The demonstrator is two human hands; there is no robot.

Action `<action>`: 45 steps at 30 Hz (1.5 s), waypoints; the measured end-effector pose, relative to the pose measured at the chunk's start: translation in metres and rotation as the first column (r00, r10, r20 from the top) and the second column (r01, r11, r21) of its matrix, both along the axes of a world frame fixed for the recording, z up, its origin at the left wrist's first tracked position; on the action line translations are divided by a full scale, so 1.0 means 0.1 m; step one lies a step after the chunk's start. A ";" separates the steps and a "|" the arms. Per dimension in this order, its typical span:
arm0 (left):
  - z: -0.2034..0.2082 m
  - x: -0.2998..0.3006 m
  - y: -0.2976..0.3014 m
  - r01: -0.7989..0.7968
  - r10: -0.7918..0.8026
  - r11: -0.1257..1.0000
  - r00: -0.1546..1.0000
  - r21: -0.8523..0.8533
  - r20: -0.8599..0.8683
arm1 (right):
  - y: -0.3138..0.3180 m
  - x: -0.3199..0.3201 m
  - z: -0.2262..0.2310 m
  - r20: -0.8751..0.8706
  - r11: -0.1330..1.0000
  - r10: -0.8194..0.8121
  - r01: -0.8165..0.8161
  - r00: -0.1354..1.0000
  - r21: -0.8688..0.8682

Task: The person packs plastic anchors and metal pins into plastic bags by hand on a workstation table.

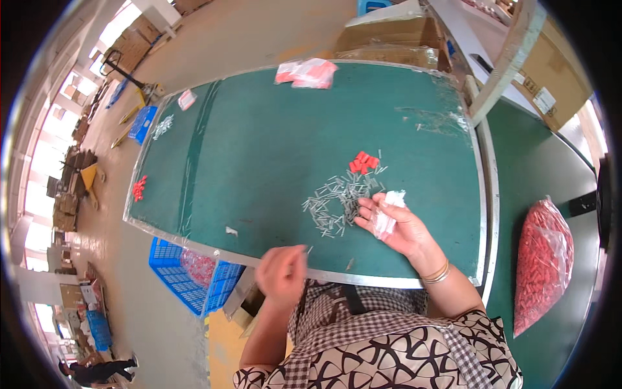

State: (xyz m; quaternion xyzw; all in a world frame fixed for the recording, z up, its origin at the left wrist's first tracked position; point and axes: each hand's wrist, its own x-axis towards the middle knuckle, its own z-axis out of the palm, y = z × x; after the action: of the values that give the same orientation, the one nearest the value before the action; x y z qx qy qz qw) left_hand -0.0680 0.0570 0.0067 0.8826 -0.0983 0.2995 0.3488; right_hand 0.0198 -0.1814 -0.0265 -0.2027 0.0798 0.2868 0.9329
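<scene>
Though crumpled, bright white plastic (385,224).

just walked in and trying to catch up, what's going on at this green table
A person in a checked apron is at the green table. Their right hand holds a crumpled, clear-and-white plastic bag beside a loose pile of small grey pins, with red pieces just beyond. The left hand is blurred near the table's front edge; whether it holds anything is unclear. Pink-and-white packets lie at the far edge.
</scene>
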 end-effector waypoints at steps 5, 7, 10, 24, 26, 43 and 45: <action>0.06 0.44 -0.88 0.127 -0.248 0.936 0.900 -0.330 -0.358 | -0.05 -0.01 0.04 0.077 1.000 -0.003 0.003 0.997 0.004; -0.04 0.51 -0.98 0.085 -0.266 0.920 0.851 -0.381 -0.452 | -0.07 -0.01 0.04 0.082 1.000 -0.001 0.003 0.997 -0.022; -0.24 0.55 -1.01 0.047 -0.352 0.851 0.791 -0.524 -0.501 | -0.04 -0.01 0.01 0.128 0.997 -0.019 0.028 0.992 -0.072; -0.17 0.63 -0.82 -0.095 -0.222 0.604 0.934 -0.791 -0.281 | -0.01 -0.09 0.15 0.303 0.801 0.034 0.155 0.952 -0.578; -0.18 0.62 -0.85 -0.093 -0.217 0.614 0.935 -0.784 -0.281 | -0.01 -0.10 0.14 0.445 0.681 0.125 0.249 0.887 -0.689; -0.10 0.64 -0.93 -0.062 -0.424 0.624 0.810 -0.779 -0.404 | 0.04 -0.13 0.18 0.399 0.573 0.036 0.308 0.916 -0.759; -0.13 0.65 -0.90 -0.077 -0.456 0.611 0.779 -0.788 -0.430 | 0.03 -0.14 0.19 0.391 0.574 0.063 0.287 0.918 -0.767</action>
State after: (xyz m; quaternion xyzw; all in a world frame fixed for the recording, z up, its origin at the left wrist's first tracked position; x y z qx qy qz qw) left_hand -0.0025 -0.0333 -0.0067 0.6762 0.0547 -0.0211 0.7344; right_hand 0.0057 -0.1784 -0.0079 -0.6517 0.0345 0.1127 0.7492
